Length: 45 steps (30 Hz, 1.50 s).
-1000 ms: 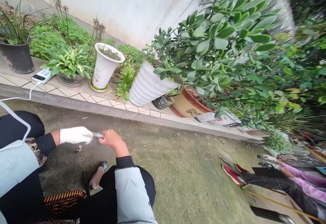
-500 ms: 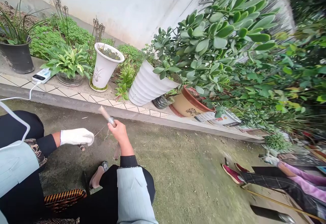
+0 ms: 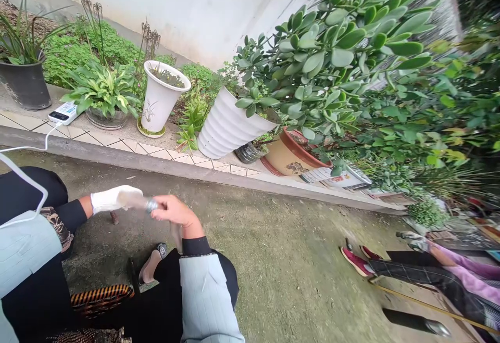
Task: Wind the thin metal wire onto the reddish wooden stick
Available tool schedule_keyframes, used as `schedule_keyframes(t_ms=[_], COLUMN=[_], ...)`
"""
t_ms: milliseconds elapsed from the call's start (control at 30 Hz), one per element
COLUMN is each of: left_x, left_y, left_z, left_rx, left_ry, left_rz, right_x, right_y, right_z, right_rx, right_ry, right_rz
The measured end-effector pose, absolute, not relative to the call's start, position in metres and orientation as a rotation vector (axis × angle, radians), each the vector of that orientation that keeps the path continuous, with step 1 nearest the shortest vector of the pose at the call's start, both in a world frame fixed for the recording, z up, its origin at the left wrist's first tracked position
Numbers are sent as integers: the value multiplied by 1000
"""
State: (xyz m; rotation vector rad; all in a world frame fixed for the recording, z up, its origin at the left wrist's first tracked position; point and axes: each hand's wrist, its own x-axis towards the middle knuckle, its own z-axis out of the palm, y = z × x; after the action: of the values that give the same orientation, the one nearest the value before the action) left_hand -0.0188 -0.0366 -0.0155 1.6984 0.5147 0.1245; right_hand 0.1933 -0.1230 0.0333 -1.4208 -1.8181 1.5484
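My right hand (image 3: 172, 211), bare, is closed round a pale, rod-like thing (image 3: 135, 200) with a silvery band near its fingers. Motion smears its pale end, which points left across the fingertips of my left hand (image 3: 111, 199). Whether the two touch there I cannot tell. A pale length of the same colour shows below my right wrist. My left hand wears a white glove and is closed, with a short brown stick (image 3: 114, 217) sticking out beneath it. The fine thread seen between the hands earlier cannot be made out.
Potted plants line a tiled ledge (image 3: 160, 154) ahead, among them a white pot (image 3: 160, 101) and a ribbed white pot (image 3: 230, 124). A power bank (image 3: 64, 113) with a white cable lies there. At right, a person in red shoes (image 3: 355, 262) sits. A woven basket (image 3: 101, 299) is below me.
My right hand has swung the pale rod-like thing from pointing up and left to nearly level, towards my left glove. The brown stick has shifted with my left hand, slightly up and left.
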Motion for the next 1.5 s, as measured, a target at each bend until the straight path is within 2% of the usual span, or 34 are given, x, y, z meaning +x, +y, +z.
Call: schedule_keyframes(t_ms=[100,167,367,467,567,667,733,867,1000,1133,1233,1367,1500], left_x=[-18,-17,-18,-20,-24,-27,-28,-25,-20,-21,-24,-29,-31], left_y=[-40,-44,-50,-46,-37,-28,-24,-27,-40,-46,-41,-30,-23], left_z=[-24,-23,-6,-2,-1,-3,-6,-17,-22,-15,-9,-4,-2], left_rx=[1735,1809,1897,1963,2025,1990,1930,1806,1769,1782,1846,2020,2064], left_ry=[460,382,287,336,365,433,485,487,400,327,297,327,410], left_rz=[127,103,16,-6,-16,11,64,191,96,-36,0,56,78], right_x=[203,205,198,193,187,181,179,183,191,196,194,184,171], right_y=[-114,-108,-105,-109,-114,-120,-122,-118,-107,-102,-103,-110,-120], right_z=[28,22,10,5,2,7,14,22,17,13,11,4,7], right_rx=[-1541,-1718,-2265,-2282,-2073,-1768,-1596,-1528,-1672,-2139,-2345,-2274,-1780], right_ry=[-1353,-1271,-1770,-2113,-2374,-2392,-2273,-1767,-1385,-1549,-1824,-2281,-2515], right_rz=[1254,1066,620,687,933,1206,1272,1169,1006,628,510,660,1083])
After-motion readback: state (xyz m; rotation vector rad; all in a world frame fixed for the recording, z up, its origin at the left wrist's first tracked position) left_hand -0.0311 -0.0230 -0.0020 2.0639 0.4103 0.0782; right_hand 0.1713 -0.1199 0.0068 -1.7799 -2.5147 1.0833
